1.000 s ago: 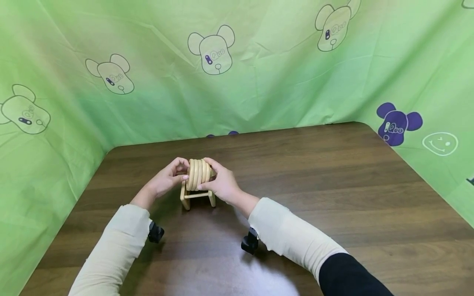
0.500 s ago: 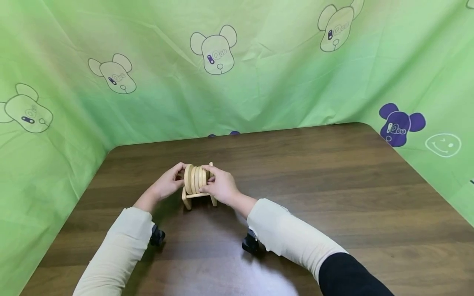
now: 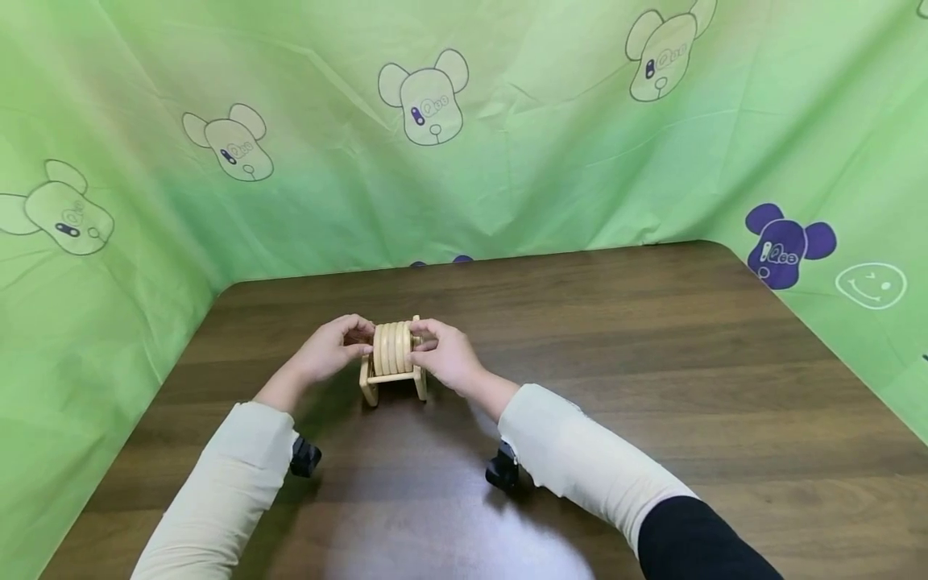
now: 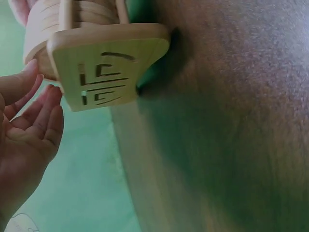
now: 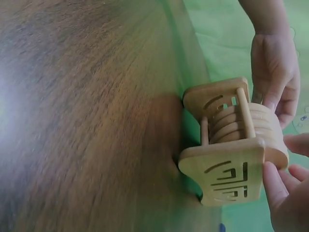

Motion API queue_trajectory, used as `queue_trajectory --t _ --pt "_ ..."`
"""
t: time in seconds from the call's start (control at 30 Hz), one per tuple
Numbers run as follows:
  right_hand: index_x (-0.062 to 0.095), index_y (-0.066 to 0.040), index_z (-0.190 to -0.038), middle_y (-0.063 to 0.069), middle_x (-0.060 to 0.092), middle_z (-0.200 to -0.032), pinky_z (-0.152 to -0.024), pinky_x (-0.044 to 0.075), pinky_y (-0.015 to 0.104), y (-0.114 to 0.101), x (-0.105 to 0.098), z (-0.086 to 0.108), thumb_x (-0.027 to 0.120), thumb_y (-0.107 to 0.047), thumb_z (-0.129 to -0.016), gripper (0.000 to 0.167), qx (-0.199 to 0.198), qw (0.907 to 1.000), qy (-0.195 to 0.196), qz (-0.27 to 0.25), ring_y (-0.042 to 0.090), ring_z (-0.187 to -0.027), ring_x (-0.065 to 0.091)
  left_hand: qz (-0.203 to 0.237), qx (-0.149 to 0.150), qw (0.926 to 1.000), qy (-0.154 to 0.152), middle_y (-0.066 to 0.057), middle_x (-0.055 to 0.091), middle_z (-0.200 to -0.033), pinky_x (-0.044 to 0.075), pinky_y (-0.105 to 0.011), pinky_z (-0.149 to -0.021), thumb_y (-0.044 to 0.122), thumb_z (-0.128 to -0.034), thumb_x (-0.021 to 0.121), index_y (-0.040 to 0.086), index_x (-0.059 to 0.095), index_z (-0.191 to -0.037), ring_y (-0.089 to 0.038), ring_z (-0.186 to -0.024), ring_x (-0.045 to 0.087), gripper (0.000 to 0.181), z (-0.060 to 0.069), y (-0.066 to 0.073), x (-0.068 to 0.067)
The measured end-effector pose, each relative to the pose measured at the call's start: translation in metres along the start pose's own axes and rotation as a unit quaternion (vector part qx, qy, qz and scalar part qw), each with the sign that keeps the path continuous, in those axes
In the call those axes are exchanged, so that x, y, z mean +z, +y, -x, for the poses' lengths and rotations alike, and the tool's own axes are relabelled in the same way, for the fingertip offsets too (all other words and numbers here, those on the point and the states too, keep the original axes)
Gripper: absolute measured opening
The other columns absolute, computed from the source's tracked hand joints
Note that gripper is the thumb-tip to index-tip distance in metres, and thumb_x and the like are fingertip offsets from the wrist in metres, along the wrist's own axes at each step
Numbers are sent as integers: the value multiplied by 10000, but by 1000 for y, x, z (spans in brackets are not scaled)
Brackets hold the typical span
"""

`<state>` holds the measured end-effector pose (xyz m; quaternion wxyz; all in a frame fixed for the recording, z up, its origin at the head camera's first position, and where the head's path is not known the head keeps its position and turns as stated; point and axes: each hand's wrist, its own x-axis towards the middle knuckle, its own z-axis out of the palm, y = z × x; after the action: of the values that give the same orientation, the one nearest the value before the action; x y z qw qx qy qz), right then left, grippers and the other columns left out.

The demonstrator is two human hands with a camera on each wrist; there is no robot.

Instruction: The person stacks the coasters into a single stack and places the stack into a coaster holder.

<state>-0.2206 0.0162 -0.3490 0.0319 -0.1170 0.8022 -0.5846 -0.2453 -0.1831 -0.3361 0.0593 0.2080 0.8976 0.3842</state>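
Several round wooden coasters (image 3: 392,348) stand on edge, side by side, in a small wooden rack (image 3: 390,379). Its end panels (image 4: 104,67) have cut-out slots, and thin rods join them. At the coasters' left end is my left hand (image 3: 329,350); its thumb touches the end coaster in the left wrist view, the other fingers loosely bent. From the other side my right hand (image 3: 451,354) reaches in, thumb and forefinger against the right end of the row. Neither hand's fingers wrap round the row. Part of the right end panel is hidden behind the right hand.
The rack stands on a brown wood-grain table (image 3: 616,354). Green printed cloth (image 3: 536,161) hangs along the table's back and sides. Black wrist cameras (image 3: 304,457) sit below both sleeves.
The coasters have gone from tilted and raised to an even row seated in the rack. My right hand has slid from over the row to its right end.
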Motion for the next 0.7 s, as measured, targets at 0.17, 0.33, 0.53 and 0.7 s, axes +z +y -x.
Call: queue_trajectory --t 0.17,0.33,0.53,0.7 --pt "549 15 -1094 142 578 -1052 -693 461 259 1 -9 0 633 -15 -743 363 -74 9998 -119 157 230 -880 568 -184 -125 9997 90 -154 543 -1076 404 -395 -799 121 -829 578 -3 532 -1045 -271 -982 510 253 -3 5 -6" --pt "552 1 -1104 138 572 -1075 -700 456 270 4 -19 1 634 -70 -757 363 -22 9984 -198 532 223 -894 563 -433 -126 9988 187 -137 525 -1100 377 -415 -824 195 -853 547 29 525 -1064 -282 -1017 478 270 -8 13 -7" --pt "573 -37 -1106 113 585 -1064 -731 442 289 11 -33 3 622 -147 -783 344 -49 9936 -74 1122 199 -900 557 -803 -39 9966 197 -127 435 -1219 295 -440 -902 232 -876 508 39 482 -1154 -291 -1124 380 339 -13 21 -4" --pt "538 -34 -1163 118 549 -1133 -806 416 336 17 -53 5 581 -218 -821 391 -89 9892 -1 1466 233 -965 540 -1291 225 9909 295 -166 295 -1344 150 -511 -953 246 -884 484 -6 398 -1254 -294 -1228 248 456 -20 32 5"
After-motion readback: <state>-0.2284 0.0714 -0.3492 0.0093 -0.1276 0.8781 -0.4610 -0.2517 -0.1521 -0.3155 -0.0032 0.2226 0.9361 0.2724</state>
